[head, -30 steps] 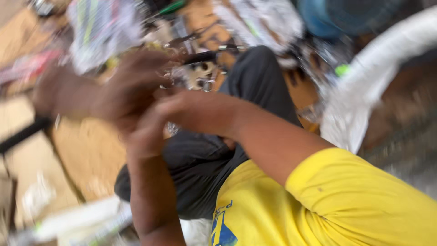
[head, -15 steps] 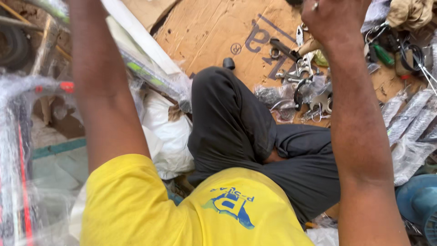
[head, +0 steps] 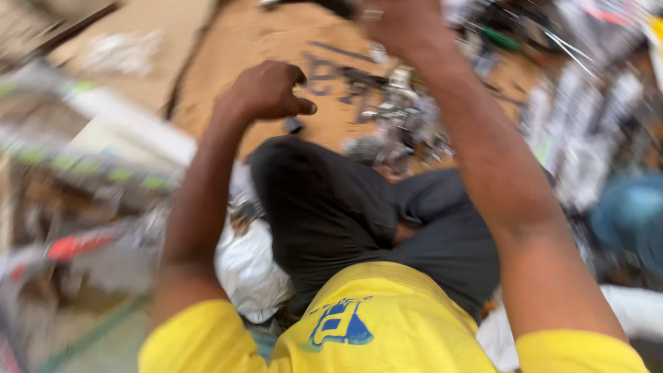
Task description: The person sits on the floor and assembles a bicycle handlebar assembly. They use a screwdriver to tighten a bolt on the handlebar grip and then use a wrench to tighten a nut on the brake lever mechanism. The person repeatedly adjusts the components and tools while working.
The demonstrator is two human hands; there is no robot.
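**A:** Head view first: where are your hands?

**B:** Your left hand (head: 269,90) is raised over the brown cardboard sheet (head: 262,34). Its fingers are curled in, with the thumb against the first finger, and I see nothing inside it. Your right hand (head: 404,24) is higher, at the far edge of the cardboard, and the top border of the picture cuts it. I cannot tell how far open it is, or whether it has hold of the dark blurred object (head: 324,5) beside it.

**A:** And the parts?

**B:** The heap of shiny metal parts (head: 404,121) lies on the cardboard, just under your right wrist and beyond your bent leg in dark grey trousers (head: 331,207). Neither hand touches the heap. A white plastic bag (head: 248,269) lies by your left knee, and long pieces wrapped in clear film (head: 587,117) lie off the right edge.

**A:** Which step is this, to your judgement?

**B:** I think it is a reach, with both arms lifted and nothing yet gripped for sure. A next move would call for a steadier head, because the picture is much blurred. The left fingers must also open before they can take any small part from the heap.
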